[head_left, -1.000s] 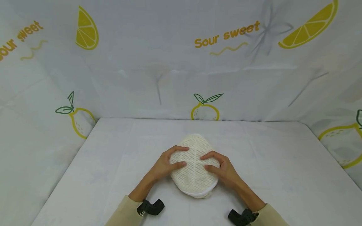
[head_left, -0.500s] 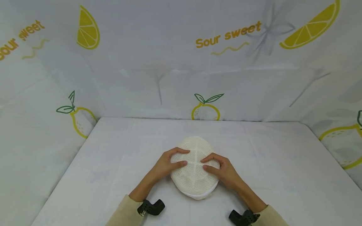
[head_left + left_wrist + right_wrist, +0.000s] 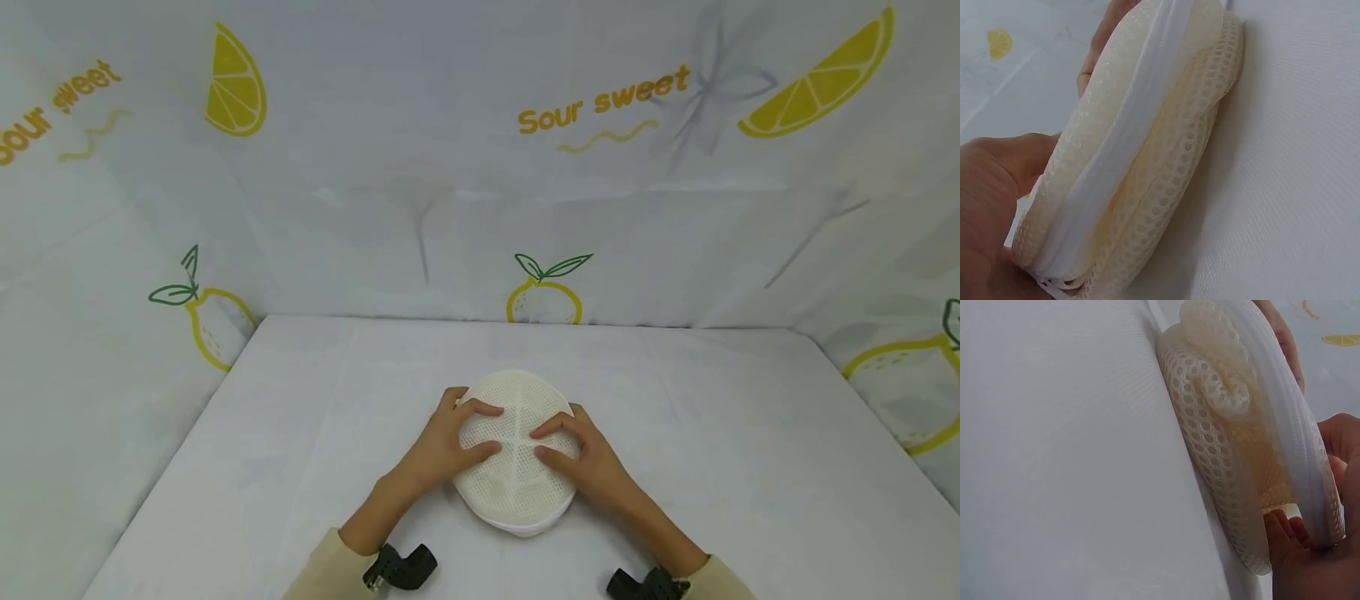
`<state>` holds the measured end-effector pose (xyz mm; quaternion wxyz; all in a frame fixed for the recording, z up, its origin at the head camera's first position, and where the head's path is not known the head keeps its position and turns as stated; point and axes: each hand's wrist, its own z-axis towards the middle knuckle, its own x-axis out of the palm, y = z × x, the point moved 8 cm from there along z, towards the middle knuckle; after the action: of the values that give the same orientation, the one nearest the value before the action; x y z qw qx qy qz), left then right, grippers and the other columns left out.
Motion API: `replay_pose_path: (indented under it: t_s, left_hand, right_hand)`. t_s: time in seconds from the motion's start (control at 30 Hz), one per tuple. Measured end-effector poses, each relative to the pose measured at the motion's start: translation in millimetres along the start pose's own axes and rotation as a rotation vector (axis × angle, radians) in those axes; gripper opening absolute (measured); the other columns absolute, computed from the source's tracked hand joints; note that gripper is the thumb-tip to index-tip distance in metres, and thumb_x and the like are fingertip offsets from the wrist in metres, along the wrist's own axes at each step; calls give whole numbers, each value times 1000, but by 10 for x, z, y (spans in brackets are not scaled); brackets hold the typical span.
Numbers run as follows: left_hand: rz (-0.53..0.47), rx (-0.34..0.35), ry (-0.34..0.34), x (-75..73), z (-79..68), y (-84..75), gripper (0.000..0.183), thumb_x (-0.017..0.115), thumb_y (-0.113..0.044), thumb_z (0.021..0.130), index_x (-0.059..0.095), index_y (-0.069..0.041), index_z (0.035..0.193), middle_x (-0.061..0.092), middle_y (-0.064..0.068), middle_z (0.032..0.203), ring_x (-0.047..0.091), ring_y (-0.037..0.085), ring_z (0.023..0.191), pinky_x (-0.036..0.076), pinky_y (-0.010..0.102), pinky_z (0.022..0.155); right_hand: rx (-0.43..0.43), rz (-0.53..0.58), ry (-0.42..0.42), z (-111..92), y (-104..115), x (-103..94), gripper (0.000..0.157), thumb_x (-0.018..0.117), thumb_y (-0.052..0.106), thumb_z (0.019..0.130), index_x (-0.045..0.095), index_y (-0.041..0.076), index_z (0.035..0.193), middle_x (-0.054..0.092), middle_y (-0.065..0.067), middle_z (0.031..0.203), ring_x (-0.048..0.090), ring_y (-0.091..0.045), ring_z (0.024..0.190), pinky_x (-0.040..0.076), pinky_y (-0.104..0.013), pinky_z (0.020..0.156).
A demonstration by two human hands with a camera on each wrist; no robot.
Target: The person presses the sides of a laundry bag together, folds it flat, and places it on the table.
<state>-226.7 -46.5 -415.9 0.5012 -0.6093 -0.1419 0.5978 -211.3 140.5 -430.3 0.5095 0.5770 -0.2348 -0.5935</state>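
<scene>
A round cream mesh laundry bag with white cross seams on top lies near the middle of the table. My left hand grips its left side, thumb and forefinger on the top mesh. From the other side, my right hand holds it the same way. White edging runs around the bag's rim in the left wrist view, with a softer mesh layer below. In the right wrist view, fingers of the right hand reach under the rim, beside a folded bit of mesh. The bag's underside is hidden.
A white cloth covers the table. Behind it and at both sides hang white sheets printed with lemons and lettering. Black wrist cameras sit at both cuffs.
The bag's far edge has drawn nearer and its outline has become rounder. Both hands keep their grip. More fingers now show at the bag's left and right edges.
</scene>
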Motion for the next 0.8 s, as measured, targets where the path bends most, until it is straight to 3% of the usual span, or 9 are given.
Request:
replay_pose_path:
  t_s: [0.07, 0.2, 0.33, 0.47, 0.63, 0.8]
  left_hand:
    - [88, 22, -12, 3, -29, -46, 40, 74, -33, 84, 63, -23, 122, 36, 23, 137, 45, 47, 121, 43, 56, 92]
    - [258, 80, -78, -28, -82, -141, 44, 74, -37, 84, 60, -27, 124, 37, 20, 140, 49, 43, 119, 49, 51, 85]
    - [393, 166, -154, -55, -152, -218, 48, 74, -37, 83, 60, -25, 127, 36, 16, 144, 46, 37, 121, 49, 49, 85]
    - [410, 246, -151, -7, -199, -237, 50, 70, -31, 87, 56, -19, 134, 35, 13, 149, 36, 40, 132, 39, 57, 96]
    - [408, 332, -103, 127, -214, -222, 50, 54, -23, 98, 43, -5, 143, 31, 17, 151, 22, 39, 139, 23, 64, 104]
    - [477, 361, -85, 183, -215, -232, 67, 33, -43, 102, 27, 7, 146, 22, 21, 154, 17, 38, 141, 18, 56, 109]
  right_hand:
    - [-33, -29, -12, -8, 35, 4, 16, 73, 20, 86, 67, 26, 99, 45, -9, 128, 38, -36, 127, 28, -60, 101]
    - [-87, -83, -48, -22, 109, 2, 19, 73, 18, 86, 66, 26, 102, 41, -11, 133, 39, -33, 127, 30, -59, 100]
    - [-152, -194, -62, -59, 194, 68, 32, 69, 17, 89, 60, 24, 119, 30, -16, 142, 36, -37, 129, 36, -60, 96]
    - [-252, -399, -80, -103, 304, 138, 52, 66, 16, 91, 46, 15, 139, 17, -24, 151, 31, -44, 133, 39, -60, 94]
    - [-334, -568, -117, -117, 428, 149, 62, 63, 26, 92, 38, 3, 144, 20, -21, 153, 22, -40, 139, 31, -54, 104]
    - [-421, -653, -98, -128, 534, 188, 64, 49, 40, 99, 37, -4, 143, 30, -18, 151, 23, -37, 140, 16, -43, 113]
